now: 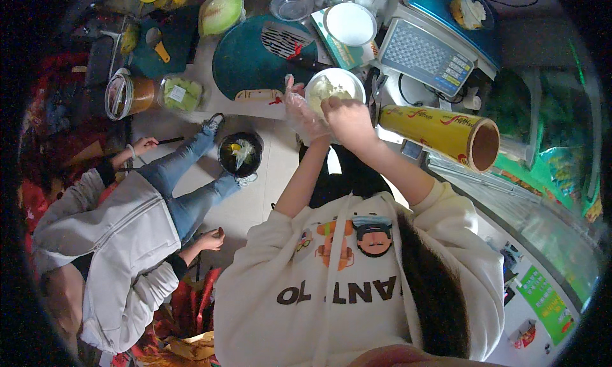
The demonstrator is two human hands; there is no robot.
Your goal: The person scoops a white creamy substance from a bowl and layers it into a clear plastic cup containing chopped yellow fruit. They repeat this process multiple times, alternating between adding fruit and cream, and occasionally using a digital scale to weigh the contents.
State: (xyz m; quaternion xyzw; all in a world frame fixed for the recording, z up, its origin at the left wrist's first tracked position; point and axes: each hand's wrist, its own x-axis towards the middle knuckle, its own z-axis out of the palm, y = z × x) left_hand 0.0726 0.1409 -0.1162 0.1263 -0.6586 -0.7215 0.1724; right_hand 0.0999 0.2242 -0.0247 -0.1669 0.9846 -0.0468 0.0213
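A round white bowl (359,84) with pale, creamy chunks (330,87) in it is in front of me near the counter's edge. My left hand (303,108), in a thin clear plastic glove, is at the bowl's left side with a finger raised. My right hand (348,118) is bare and reaches over the bowl's near rim, its fingertips at the chunks. Whether those fingers pinch a piece is hidden. Left of the bowl lies a dark green round cutting board (239,56), with a dark-handled knife (306,63) on it.
A keyed scale (420,56) and a yellow film roll (430,130) are at the right. Behind the bowl, a white lid (350,24) lies on a box (334,46). Packed cut melon (181,95), a tub (138,95) and a melon half (221,14) stand left. A person (129,223) sits by a bin (240,154).
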